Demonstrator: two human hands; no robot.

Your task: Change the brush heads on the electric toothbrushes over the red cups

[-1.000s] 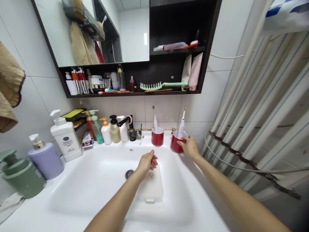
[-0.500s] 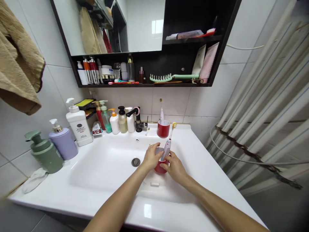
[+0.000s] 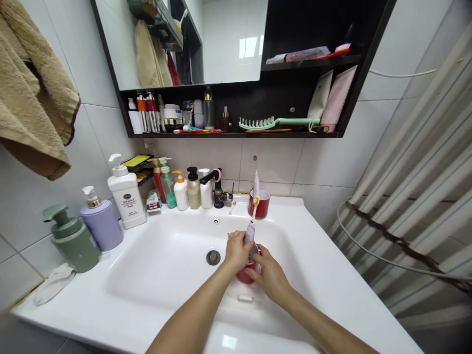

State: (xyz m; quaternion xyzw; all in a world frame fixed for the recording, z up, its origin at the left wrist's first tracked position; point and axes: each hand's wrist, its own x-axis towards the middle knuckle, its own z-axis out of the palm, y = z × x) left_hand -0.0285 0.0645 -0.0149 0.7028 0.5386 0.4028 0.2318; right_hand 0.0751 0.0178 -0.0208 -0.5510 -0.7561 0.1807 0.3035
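Over the sink, my left hand [image 3: 238, 250] is closed around the handle of a pale electric toothbrush [image 3: 250, 232], whose yellow-backed head points up and away from me. Just below it, my right hand [image 3: 272, 274] grips the side of a red cup [image 3: 245, 276] with a light inside. The brush handle's lower end is at the cup's mouth, partly hidden by my fingers, so I cannot tell how deep it sits. A second red cup [image 3: 262, 205] stands on the sink's back rim, holding another pale electric toothbrush [image 3: 256, 183].
The white sink [image 3: 158, 275] has a black faucet [image 3: 218, 189] at its back. Several pump bottles, including a green one [image 3: 75, 243] and a purple one [image 3: 102, 223], line the left side. A dark mirror cabinet [image 3: 236, 135] overhangs the back; a pleated curtain [image 3: 409, 211] hangs at right.
My left hand has moved from the cup's side onto the toothbrush handle and closed on it. The brush leans differently. My right hand stays on the cup. The whole view has shifted slightly.
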